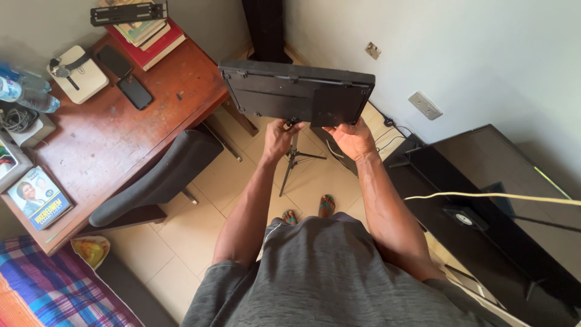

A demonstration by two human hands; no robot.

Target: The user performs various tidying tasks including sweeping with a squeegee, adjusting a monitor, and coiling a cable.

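Black flat panel (296, 92) held up at chest height over the tiled floor (193, 230), tilted so its underside faces the camera, directly above a thin tripod stand (295, 158). Left hand (279, 137) closed around the centre of the panel's lower edge, just where the top of the tripod stand meets it; right hand (352, 138) gripping the same lower edge a little further along, fingers curled up behind the panel, thumb on the near face. Both forearms raised from a grey shirt (327, 272). Below the panel, beside the tripod's legs, two feet in sandals (327, 204) on the floor. Left of the panel, a reddish wooden worktop (121, 139) carrying a stack of books (142, 33), two dark phones (134, 91), a white box (78, 74), water bottles (27, 91) and a booklet (39, 197); a dark chair (157, 175) tucked against its edge. Right of the panel, a black low cabinet (484, 200) along the white wall, with a pale cable (496, 196) stretched across it and a wall socket (425, 105) above. Far below left of the panel, a checked bedcover (54, 284).
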